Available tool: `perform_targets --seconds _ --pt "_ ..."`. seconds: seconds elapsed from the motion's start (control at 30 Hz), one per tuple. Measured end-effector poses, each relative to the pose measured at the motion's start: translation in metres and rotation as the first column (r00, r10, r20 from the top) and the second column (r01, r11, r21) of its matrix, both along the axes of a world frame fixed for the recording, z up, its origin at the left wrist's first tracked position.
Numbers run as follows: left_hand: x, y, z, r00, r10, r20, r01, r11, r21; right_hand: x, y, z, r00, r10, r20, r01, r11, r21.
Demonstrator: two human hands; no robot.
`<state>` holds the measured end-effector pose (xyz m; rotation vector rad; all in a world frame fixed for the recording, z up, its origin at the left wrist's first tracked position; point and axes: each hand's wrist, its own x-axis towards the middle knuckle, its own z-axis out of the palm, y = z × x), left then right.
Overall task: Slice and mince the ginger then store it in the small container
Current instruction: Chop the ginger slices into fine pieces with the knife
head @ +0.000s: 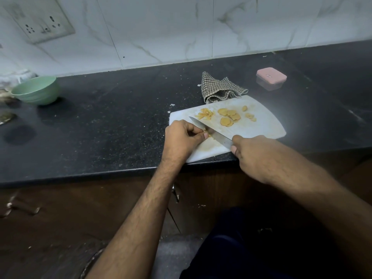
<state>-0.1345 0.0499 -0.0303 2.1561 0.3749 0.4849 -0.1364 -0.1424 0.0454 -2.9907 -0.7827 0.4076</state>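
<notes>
on the white plastic cutting board (267, 125) at the edge of the black speckled stone counter (104, 125), the left hand (182, 137) pinches a small yellow piece of ginger (207, 133) with curled fingers. just right of those fingertips, the steel-bladed kitchen knife (211, 131) rests against the piece, its handle gripped by the right hand (253, 156). beyond the blade lie round ginger slices (228, 116) and thin ginger strips (205, 114). farther beyond the right hand sit a checked cloth (220, 90) and the small clear container with a pink lid (271, 77), well apart from both hands.
</notes>
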Motion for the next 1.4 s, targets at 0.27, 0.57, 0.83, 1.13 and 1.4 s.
perform_targets --seconds 0.27,0.57,0.83,1.13,1.4 --pt "0.0 0.002 0.001 0.999 -0.032 -0.012 0.032 0.999 0.022 0.0 0.003 0.001 1.0 -0.007 -0.023 0.005 0.998 -0.063" --pt "0.001 0.003 0.001 0.998 -0.032 -0.048 0.032 0.999 0.013 0.002 0.003 -0.005 1.0 -0.001 0.0 0.001 0.999 -0.043" --pt "0.0 0.006 0.0 0.999 -0.012 -0.029 0.013 1.0 0.016 -0.004 0.002 -0.003 1.0 -0.007 0.009 0.007 0.999 -0.042" --pt "-0.001 0.002 0.003 1.0 -0.023 -0.018 0.023 0.999 0.027 -0.003 0.01 -0.009 0.999 -0.011 0.032 0.011 1.0 -0.004" --pt "-0.001 0.005 0.0 0.999 0.024 -0.021 -0.023 0.999 0.038 -0.007 0.007 -0.002 1.0 0.001 -0.028 -0.001 1.0 -0.004"
